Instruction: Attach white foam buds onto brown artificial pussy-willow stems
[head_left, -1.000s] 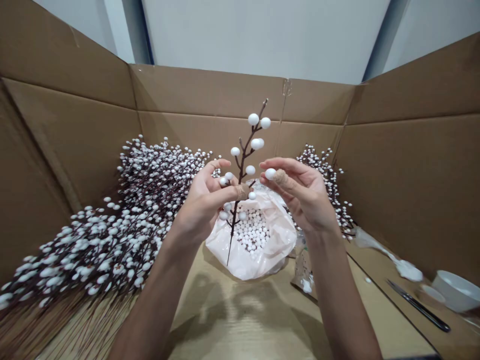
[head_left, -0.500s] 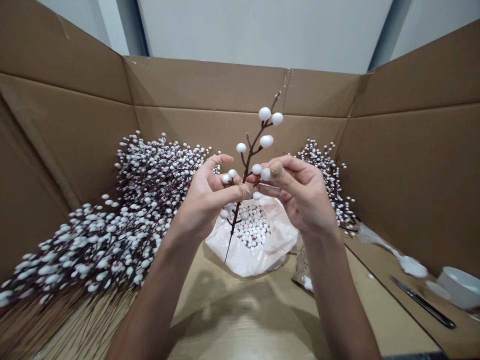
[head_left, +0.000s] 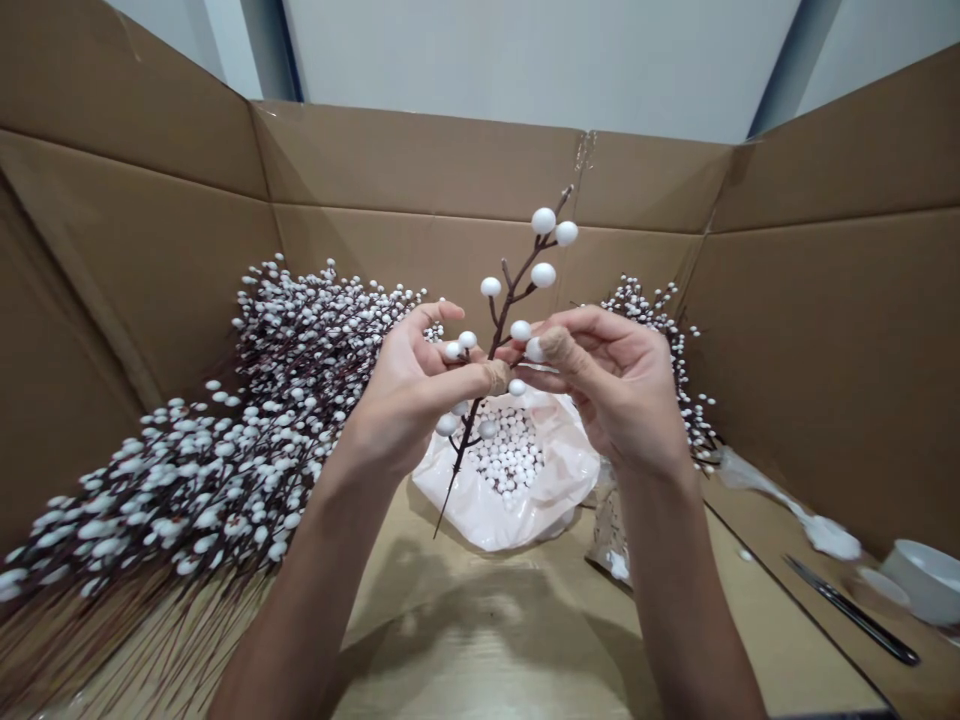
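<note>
A brown artificial berry branch (head_left: 504, 312) with several white berries stands tilted in front of me, its top leaning right. My left hand (head_left: 427, 385) pinches its stem between thumb and fingers, with the thumb tip wrapped in tan tape. At the middle of the branch, my right hand (head_left: 611, 375) closes its taped thumb and fingers on a white berry (head_left: 534, 349) at a side twig. Whether that berry is fixed to the twig I cannot tell. Below the hands lies an open white plastic bag (head_left: 450, 500) full of loose white berries.
Finished-looking berry branches (head_left: 217, 480) are heaped at left, with another bunch (head_left: 694, 400) at back right. At right lie a black-handled pair of tweezers or knife (head_left: 855, 612), a white bowl (head_left: 926, 578) and a white-tipped plastic piece (head_left: 829, 537). Cardboard walls (head_left: 420, 165) enclose the table.
The branch tilts slightly more to the right, its lower tip swinging left. Both hands keep their grip at nearly the same place, and the whole view has shifted a little.
</note>
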